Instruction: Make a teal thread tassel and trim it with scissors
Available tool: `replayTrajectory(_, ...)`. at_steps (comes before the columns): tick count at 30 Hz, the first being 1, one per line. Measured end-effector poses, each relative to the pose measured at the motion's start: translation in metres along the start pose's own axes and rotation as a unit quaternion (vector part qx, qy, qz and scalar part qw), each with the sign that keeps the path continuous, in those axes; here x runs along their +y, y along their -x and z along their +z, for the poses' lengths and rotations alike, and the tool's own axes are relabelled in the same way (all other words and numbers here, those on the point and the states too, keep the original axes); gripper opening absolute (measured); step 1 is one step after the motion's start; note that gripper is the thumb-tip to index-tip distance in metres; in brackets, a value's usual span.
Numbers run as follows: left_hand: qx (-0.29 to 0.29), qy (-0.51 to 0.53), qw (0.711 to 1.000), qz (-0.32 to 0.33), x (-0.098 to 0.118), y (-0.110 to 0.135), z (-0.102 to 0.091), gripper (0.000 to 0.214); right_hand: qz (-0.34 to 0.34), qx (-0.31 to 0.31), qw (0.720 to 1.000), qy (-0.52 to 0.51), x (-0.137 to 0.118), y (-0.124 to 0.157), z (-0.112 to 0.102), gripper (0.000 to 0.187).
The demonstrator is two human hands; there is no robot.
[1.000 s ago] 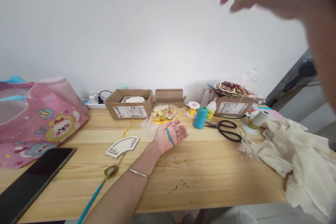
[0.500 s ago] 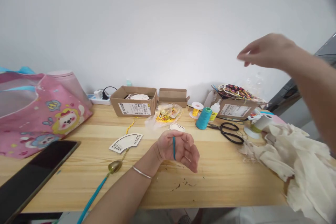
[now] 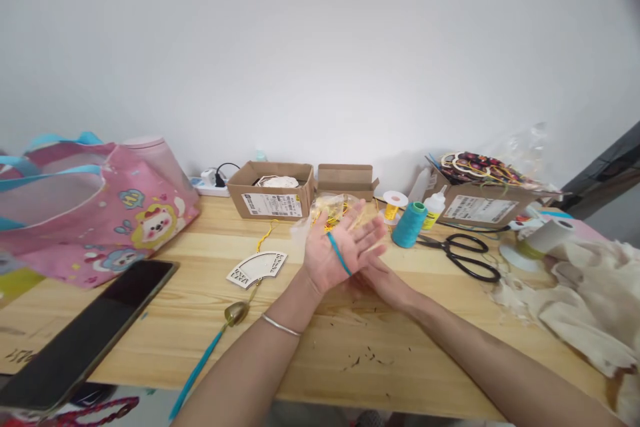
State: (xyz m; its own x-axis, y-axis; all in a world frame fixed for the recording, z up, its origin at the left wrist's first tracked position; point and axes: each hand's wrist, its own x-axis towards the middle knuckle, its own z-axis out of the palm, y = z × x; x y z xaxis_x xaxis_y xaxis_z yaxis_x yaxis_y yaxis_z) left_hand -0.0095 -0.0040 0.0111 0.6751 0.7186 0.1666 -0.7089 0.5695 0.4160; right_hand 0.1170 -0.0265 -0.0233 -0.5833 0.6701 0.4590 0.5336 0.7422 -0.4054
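Note:
My left hand point(image 3: 333, 250) is raised with its palm facing me and its fingers spread. A band of teal thread point(image 3: 339, 254) lies across that palm, looped around the hand. My right hand point(image 3: 385, 280) is low behind the left one, its fingers hidden by it, so what they hold cannot be seen. A teal thread cone point(image 3: 409, 225) stands just beyond the hands on the right. To the left lies a wooden fan-shaped pendant point(image 3: 257, 269) with a yellow cord, a small brass bell point(image 3: 236, 312) and a teal tassel point(image 3: 200, 367).
Black scissors point(image 3: 463, 255), a glue bottle point(image 3: 434, 207) and a yellow thread spool point(image 3: 393, 207) are at the right. Cardboard boxes point(image 3: 270, 205) line the wall. A phone point(image 3: 90, 333) and pink bag point(image 3: 115, 213) lie left; cream cloth point(image 3: 585, 307) lies right.
My right hand has come down from high on the right to behind my left hand. The left fingers have straightened and spread, and the view has shifted slightly left.

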Motion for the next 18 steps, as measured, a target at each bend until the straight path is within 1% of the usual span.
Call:
replayTrajectory(2,0.029,0.012,0.998,0.061,0.003,-0.005,0.000,0.060,0.020,-0.017,0.999,-0.034,0.004,0.011,-0.005,0.044)
replayTrajectory(4,0.050,0.015,0.993,0.102,0.005,-0.008,-0.002,0.064,0.039,-0.051,0.997,-0.047,0.007,0.020,-0.013,0.042)
replayTrajectory(6,0.065,0.011,0.990,0.123,0.006,-0.010,-0.006,0.064,0.041,-0.072,0.996,-0.023,0.008,0.025,-0.019,0.037)
replayTrajectory(8,0.077,-0.001,0.990,0.122,0.006,-0.011,-0.010,0.064,0.024,-0.069,0.997,0.029,0.005,0.027,-0.025,0.033)
replayTrajectory(11,0.090,-0.025,0.992,0.087,0.002,-0.011,-0.013,0.065,-0.011,-0.035,0.989,0.141,-0.002,0.023,-0.036,0.028)
replayTrajectory(13,0.084,-0.034,0.995,0.031,-0.004,-0.011,-0.013,0.070,-0.031,-0.024,0.978,0.206,-0.007,0.015,-0.047,0.026)
replayTrajectory(15,0.070,-0.041,0.996,-0.041,-0.011,-0.011,-0.013,0.078,-0.022,-0.034,0.972,0.230,-0.011,0.003,-0.060,0.027)
replayTrajectory(17,0.049,-0.045,0.992,-0.105,-0.020,-0.011,-0.011,0.086,-0.013,-0.054,0.973,0.223,-0.012,-0.013,-0.072,0.029)
replayTrajectory(18,0.035,-0.047,0.990,-0.129,-0.023,-0.010,-0.011,0.090,-0.021,-0.063,0.975,0.212,-0.011,-0.021,-0.077,0.029)
